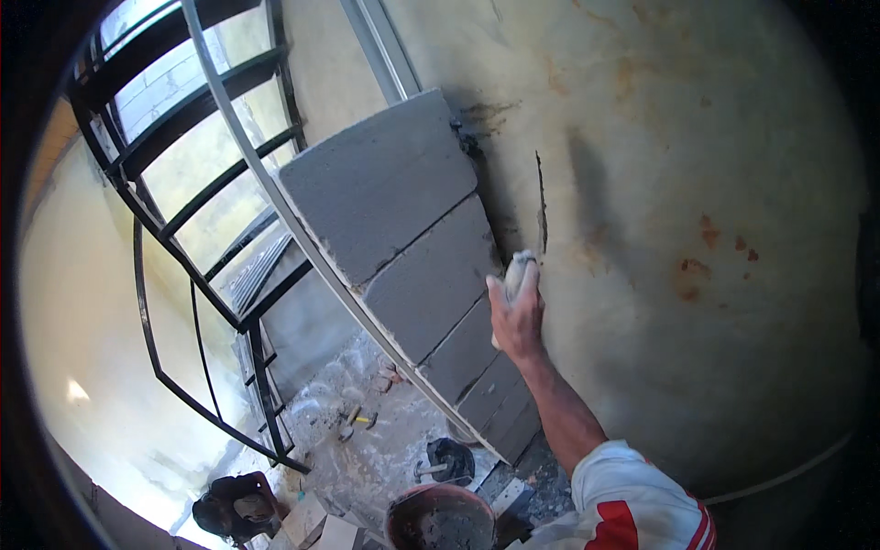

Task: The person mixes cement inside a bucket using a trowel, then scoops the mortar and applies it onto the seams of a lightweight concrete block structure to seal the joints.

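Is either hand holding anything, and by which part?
The right hand is by the grey block wall; whether it grips anything, or by what part, cannot be told. The left hand is out of view.

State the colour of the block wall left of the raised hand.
Grey block wall, darker joint lines; best in the head view.

The person wore a loose white sleeve [600,467] ending near the elbow, bearing a solid red patch [612,524] and narrow red stripes [704,527]; the right hand [519,321] was ungloved.
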Motion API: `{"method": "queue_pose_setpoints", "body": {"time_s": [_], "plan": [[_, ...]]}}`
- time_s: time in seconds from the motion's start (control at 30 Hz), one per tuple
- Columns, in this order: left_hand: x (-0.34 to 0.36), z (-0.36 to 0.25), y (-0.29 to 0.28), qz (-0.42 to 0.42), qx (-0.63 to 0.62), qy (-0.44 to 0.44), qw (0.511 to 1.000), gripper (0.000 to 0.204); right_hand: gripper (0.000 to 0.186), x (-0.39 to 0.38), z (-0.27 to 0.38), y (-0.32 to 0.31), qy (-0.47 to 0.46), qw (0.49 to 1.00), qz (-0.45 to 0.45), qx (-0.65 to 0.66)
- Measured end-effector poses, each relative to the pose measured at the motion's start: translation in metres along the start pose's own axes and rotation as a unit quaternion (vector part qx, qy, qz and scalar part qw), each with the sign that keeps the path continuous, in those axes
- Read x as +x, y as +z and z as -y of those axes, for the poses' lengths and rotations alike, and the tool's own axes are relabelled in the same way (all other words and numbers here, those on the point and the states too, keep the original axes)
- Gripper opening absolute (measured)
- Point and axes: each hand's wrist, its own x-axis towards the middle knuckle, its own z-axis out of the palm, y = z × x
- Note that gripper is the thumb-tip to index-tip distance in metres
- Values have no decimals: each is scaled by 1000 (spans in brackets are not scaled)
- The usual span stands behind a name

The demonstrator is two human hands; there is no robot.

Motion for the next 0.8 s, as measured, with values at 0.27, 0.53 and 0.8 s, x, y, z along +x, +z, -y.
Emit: {"method": "queue_pose_setpoints", "body": {"time_s": [0.27,0.53,0.8], "plan": [[-8,2,17,-53,114,119,985,35,47,-86,-65,-63,84,995,53,-11],[-21,-42,65,22,-36,133,990,30,49,-154,-28,-153,329,798,503,49],[-30,-46,70,-3,65,206,976,17,34,-222,-52,-122,432,583,687,-29]]}}
